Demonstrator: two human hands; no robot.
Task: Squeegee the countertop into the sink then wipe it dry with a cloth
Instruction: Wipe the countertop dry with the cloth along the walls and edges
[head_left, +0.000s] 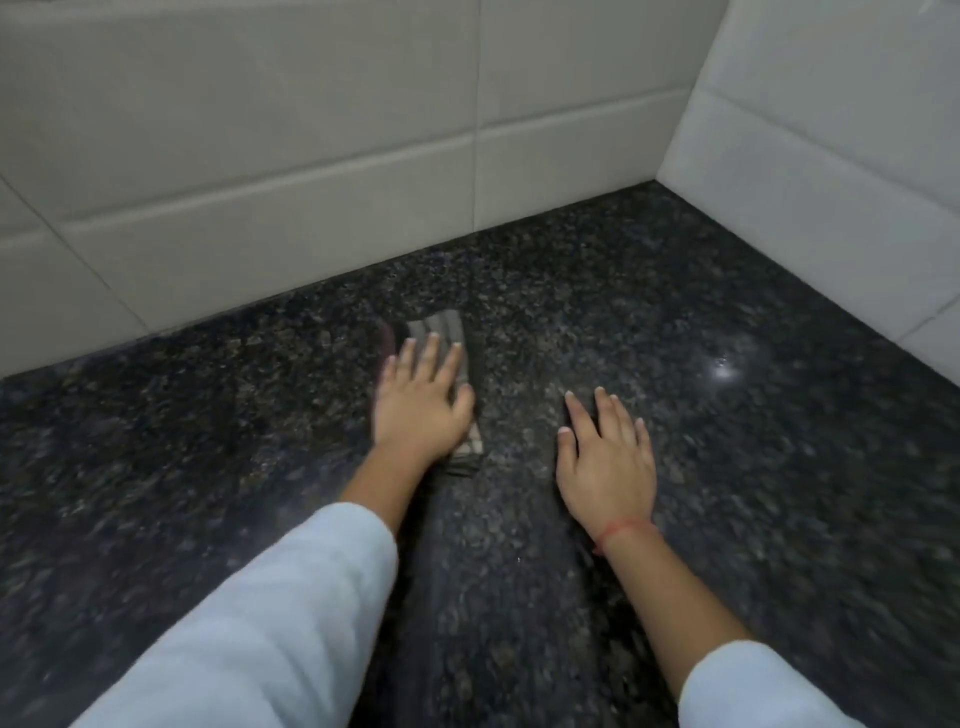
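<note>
head view has the left hand (421, 402) pressing flat-fingered on the soft, limp cloth (451, 332) mid-worktop (727, 467) toward the back edge, right hand (608, 457) spread flat just beside it, and that light rag probably slides easiest under a flat palm.

Pale bluish sleeves (270, 613) (both arms), thin red thread (621, 532) round the right wrist

Grey striped cloth (445, 328) lies flat on the dark speckled countertop (737, 467).
</note>
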